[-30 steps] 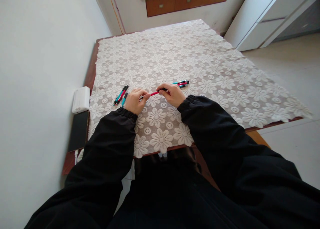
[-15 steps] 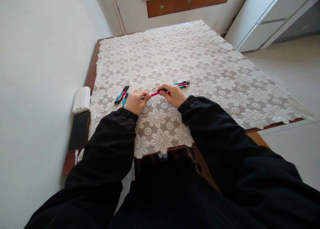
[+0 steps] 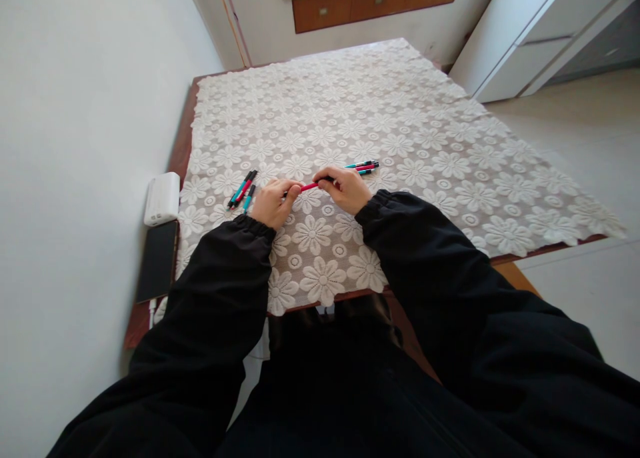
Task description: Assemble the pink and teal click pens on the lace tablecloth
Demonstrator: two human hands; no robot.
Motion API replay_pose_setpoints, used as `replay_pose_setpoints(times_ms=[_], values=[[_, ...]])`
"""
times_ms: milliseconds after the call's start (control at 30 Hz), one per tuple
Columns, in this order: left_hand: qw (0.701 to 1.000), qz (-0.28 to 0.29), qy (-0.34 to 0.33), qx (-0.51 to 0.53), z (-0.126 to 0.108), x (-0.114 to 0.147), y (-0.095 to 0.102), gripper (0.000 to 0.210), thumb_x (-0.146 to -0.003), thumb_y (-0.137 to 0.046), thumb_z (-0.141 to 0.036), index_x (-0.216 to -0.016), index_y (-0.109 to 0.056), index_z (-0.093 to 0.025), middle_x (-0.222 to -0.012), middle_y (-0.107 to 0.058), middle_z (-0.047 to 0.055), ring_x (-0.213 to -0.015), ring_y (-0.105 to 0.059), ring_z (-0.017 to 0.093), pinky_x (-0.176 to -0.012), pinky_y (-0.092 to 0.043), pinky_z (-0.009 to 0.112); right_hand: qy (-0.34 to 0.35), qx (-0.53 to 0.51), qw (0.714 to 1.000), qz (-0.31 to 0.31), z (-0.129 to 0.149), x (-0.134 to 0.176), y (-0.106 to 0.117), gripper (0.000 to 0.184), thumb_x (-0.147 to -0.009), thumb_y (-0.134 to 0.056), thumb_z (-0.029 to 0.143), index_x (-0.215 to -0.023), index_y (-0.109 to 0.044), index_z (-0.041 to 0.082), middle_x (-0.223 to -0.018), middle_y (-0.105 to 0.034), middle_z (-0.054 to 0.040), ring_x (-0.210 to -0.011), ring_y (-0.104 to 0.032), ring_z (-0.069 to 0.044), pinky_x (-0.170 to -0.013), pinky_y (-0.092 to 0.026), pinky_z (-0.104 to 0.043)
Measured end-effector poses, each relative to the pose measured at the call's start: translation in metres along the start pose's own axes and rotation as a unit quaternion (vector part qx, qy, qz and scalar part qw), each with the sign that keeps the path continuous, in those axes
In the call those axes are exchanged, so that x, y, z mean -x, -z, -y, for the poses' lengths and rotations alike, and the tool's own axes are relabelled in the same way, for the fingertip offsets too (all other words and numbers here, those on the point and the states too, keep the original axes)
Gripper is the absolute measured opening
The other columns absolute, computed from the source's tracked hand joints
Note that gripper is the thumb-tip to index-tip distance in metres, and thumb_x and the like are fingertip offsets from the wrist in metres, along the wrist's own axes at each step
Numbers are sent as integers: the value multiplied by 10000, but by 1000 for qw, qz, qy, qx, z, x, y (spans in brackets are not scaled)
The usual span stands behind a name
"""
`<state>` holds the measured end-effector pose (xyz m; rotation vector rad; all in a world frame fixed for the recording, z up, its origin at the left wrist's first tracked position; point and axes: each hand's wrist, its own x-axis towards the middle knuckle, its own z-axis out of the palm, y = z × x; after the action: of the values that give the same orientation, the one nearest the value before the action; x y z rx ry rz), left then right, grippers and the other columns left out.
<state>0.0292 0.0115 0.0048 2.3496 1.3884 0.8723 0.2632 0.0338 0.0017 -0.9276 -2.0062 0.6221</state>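
Between my two hands is a red pen (image 3: 309,187), held level near the front of the table. My left hand (image 3: 273,202) pinches one end, and my right hand (image 3: 345,187) is closed around the other, so both tips are mostly hidden. Beside my left hand lie teal and red pens (image 3: 243,189), with one teal pen (image 3: 249,199) partly behind the fingers. Just past my right hand rests a second group of teal and red pens (image 3: 367,167), partly covered by that hand.
A white lace tablecloth (image 3: 320,118) with a flower pattern covers the table. At the left edge, by the wall, are a white box-shaped device (image 3: 163,199) and a dark phone-like slab (image 3: 157,261) with a white cable (image 3: 152,313). A white cabinet (image 3: 515,41) stands at the back right.
Both hands keep their grip on the red pen in almost the same place. The view has shifted very slightly; the pens on the table lie as before.
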Motion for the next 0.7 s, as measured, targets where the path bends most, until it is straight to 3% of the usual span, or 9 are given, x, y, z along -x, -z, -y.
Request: replay_pose_setpoints(times_ms=[167,400,700], values=[[1000,3,0,-14,2,-1,-1,443,-1085,-409,-465,-960,-756,-220,-982,-775,84,-1003,-682,257,-948,-534,402,0,4,1000,7,1,0,0,184,-963,-573,271,-1008,-735,199,-951,-756,-44,-770,-586,-168,-758,-444,-317],[999,-6,35,5,4,0,-3,179,-934,-698,-376,-1025,-724,-223,-1014,-761,66,-961,-684,245,-856,-562,380,4,10,1000,14,3,0,1,186,-958,-575,268,-1009,-740,198,-963,-758,-46,-777,-583,-167,-756,-437,-315],[1000,12,19,1,1,0,-2,407,-1052,-505,-524,-1101,-748,-201,-1041,-784,84,-968,-698,237,-894,-548,359,7,14,1000,20,3,0,1,184,-956,-574,255,-1006,-739,190,-955,-757,-49,-779,-589,-165,-772,-444,-317]])
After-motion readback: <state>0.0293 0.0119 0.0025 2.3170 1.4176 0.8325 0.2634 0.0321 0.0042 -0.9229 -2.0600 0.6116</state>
